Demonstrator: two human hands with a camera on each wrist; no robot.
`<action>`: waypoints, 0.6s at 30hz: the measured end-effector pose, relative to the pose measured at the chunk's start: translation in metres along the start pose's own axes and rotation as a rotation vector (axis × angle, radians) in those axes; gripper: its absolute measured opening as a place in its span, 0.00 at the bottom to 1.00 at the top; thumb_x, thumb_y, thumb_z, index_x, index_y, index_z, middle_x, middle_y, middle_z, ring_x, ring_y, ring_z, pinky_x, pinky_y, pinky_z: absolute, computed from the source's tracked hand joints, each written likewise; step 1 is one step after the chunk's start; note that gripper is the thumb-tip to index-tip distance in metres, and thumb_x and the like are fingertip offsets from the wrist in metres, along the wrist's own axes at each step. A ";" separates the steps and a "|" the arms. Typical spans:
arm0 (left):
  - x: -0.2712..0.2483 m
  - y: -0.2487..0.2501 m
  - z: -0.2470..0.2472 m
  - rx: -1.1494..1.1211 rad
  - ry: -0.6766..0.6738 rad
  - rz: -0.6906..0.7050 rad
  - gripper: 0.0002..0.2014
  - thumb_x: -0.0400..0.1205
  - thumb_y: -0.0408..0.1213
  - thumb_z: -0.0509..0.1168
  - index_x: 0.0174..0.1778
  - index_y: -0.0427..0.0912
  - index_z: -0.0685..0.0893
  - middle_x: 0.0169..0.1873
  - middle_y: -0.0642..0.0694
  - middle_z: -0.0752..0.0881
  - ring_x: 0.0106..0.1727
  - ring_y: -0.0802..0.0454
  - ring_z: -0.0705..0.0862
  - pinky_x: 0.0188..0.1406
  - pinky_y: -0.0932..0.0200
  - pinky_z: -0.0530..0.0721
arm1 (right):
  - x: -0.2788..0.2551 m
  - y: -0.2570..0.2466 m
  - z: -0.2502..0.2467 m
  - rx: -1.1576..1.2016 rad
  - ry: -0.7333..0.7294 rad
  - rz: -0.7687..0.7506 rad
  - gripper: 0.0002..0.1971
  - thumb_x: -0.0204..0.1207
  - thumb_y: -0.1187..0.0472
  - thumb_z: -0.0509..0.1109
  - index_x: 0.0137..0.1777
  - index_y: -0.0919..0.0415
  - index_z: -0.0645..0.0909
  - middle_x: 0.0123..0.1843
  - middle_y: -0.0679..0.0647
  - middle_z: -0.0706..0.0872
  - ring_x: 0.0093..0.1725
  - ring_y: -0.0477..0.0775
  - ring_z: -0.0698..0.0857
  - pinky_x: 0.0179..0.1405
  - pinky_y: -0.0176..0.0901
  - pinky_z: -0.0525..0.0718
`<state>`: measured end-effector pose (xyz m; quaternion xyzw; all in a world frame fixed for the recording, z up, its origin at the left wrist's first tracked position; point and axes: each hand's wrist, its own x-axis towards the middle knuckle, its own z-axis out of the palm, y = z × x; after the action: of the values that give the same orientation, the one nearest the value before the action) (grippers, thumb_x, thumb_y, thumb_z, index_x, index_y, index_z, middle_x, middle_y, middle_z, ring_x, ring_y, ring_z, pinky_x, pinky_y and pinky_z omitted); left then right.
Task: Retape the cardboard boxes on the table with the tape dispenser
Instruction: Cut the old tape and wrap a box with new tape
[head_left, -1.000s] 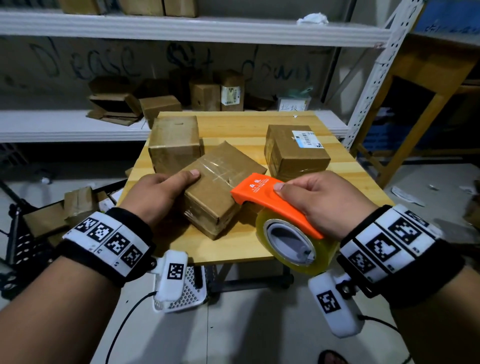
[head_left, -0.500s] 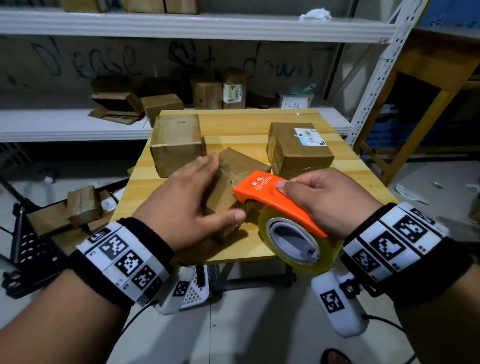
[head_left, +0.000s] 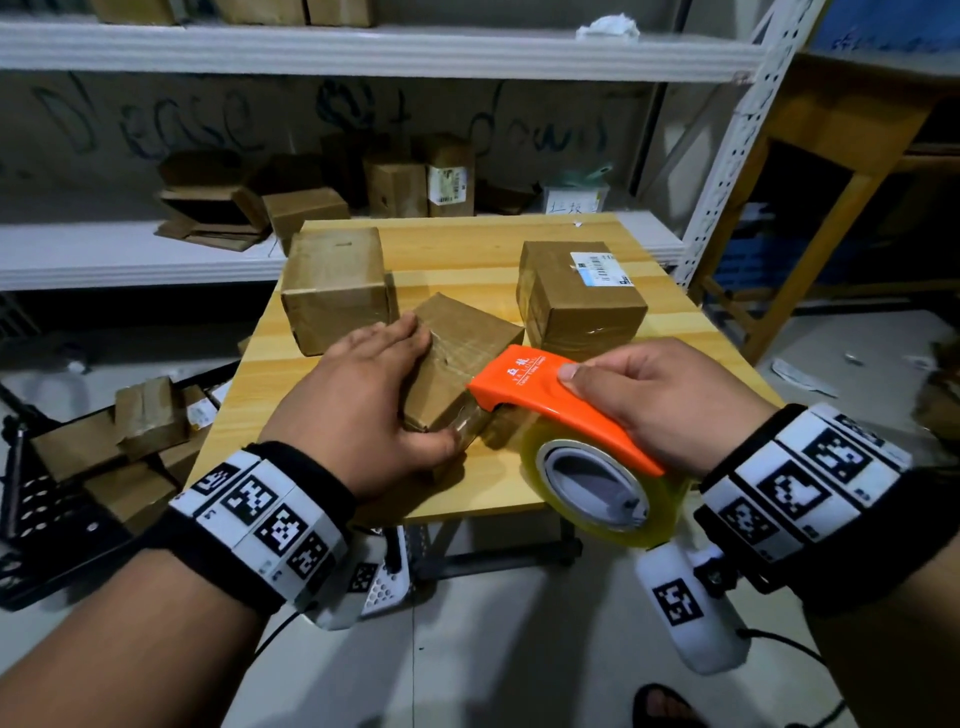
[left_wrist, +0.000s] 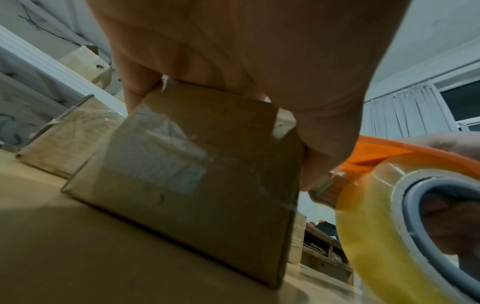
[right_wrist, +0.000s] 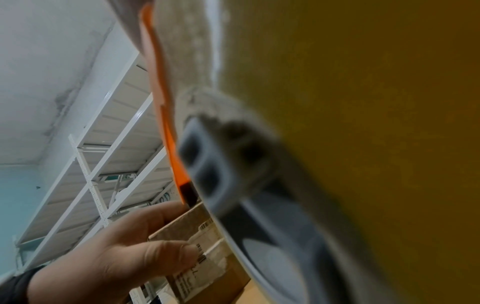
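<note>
Left hand (head_left: 363, 410) clamping small brown cardboard box (head_left: 457, 353); right hand (head_left: 660, 400) gripping orange tape dispenser (head_left: 545, 400). Risk: box sliding, tape wrinkling.

Three cardboard boxes on the table (head_left: 670, 332): left box (head_left: 335, 288) at far left, labelled box (head_left: 582, 296) at far right, middle box (head_left: 457, 353) nearer, between and before both. Left hand (head_left: 363, 410) on middle box, at its left. Tape dispenser (head_left: 571, 441) just right of middle box, at near table edge, in right hand (head_left: 665, 400). Shelving (head_left: 363, 49) behind table.
</note>
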<state>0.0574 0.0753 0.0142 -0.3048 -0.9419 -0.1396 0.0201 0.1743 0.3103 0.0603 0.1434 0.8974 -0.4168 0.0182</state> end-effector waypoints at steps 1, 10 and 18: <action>0.000 0.000 0.000 -0.002 0.002 -0.005 0.60 0.62 0.75 0.65 0.91 0.54 0.60 0.91 0.57 0.57 0.90 0.51 0.58 0.87 0.55 0.52 | 0.000 0.000 0.000 -0.006 0.002 -0.004 0.24 0.84 0.36 0.67 0.42 0.54 0.93 0.35 0.54 0.94 0.36 0.57 0.94 0.54 0.63 0.92; -0.001 0.005 -0.002 -0.010 0.007 -0.022 0.59 0.62 0.72 0.67 0.91 0.53 0.61 0.91 0.56 0.59 0.89 0.50 0.60 0.89 0.52 0.55 | -0.007 0.006 -0.008 -0.050 0.012 -0.005 0.23 0.84 0.37 0.67 0.41 0.54 0.93 0.35 0.53 0.94 0.36 0.56 0.93 0.48 0.56 0.90; -0.003 0.008 -0.001 -0.004 0.026 -0.024 0.58 0.64 0.70 0.70 0.91 0.51 0.62 0.90 0.54 0.60 0.89 0.48 0.61 0.87 0.55 0.53 | -0.014 0.011 -0.015 -0.085 0.001 0.042 0.22 0.83 0.36 0.68 0.44 0.52 0.93 0.36 0.53 0.94 0.37 0.55 0.94 0.53 0.59 0.92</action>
<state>0.0641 0.0793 0.0164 -0.2914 -0.9449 -0.1458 0.0302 0.1919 0.3252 0.0637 0.1614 0.9110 -0.3780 0.0327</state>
